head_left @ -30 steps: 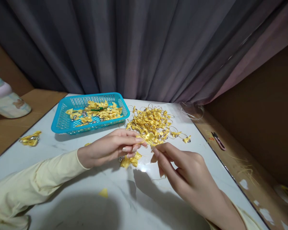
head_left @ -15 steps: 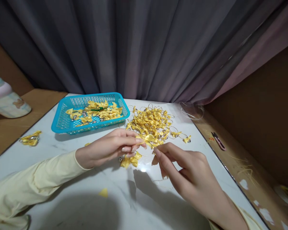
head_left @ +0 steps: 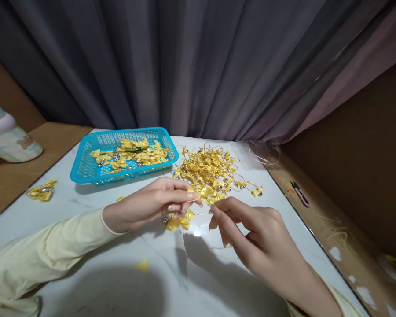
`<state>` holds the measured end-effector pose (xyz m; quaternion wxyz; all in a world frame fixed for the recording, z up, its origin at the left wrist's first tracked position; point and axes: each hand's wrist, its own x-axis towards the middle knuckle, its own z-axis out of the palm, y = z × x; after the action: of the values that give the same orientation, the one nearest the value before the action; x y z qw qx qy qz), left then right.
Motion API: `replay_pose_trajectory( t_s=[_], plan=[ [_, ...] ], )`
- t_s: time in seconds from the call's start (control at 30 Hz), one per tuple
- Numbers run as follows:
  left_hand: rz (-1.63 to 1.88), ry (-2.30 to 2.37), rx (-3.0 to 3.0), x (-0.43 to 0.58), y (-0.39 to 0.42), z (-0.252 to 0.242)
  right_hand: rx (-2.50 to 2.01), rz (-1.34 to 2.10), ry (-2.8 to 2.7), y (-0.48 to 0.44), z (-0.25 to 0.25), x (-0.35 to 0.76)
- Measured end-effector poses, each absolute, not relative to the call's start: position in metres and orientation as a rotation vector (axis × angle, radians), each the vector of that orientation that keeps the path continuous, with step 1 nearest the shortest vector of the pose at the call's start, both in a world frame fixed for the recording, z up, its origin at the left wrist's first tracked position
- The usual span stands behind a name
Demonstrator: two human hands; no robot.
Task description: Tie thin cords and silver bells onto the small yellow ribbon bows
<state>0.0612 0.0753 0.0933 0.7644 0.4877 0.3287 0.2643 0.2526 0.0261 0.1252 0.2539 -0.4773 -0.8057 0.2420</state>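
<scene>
Grip of left hand (head_left: 152, 202) closed on yellow ribbon (head_left: 206, 191), right hand (head_left: 265, 235) pinched, contents unclear

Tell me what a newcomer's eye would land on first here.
Probably the bright blue basket, left of centre on the white table, with yellow ribbon bits inside. Next comes the heap of yellow pieces with thin loops, just to its right. In front of that heap, the left hand pinches a small yellow piece, with the right hand close by.
</scene>
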Motion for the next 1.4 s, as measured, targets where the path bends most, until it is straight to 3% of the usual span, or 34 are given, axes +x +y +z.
replay_pose_trajectory(
  t_s=[1.4],
  plan=[
    [0.570, 0.715, 1.042, 0.0613, 0.0749, 0.0973, -1.288, 0.675, -2.207, 0.0242, 0.1273, 0.2563]
  ],
)
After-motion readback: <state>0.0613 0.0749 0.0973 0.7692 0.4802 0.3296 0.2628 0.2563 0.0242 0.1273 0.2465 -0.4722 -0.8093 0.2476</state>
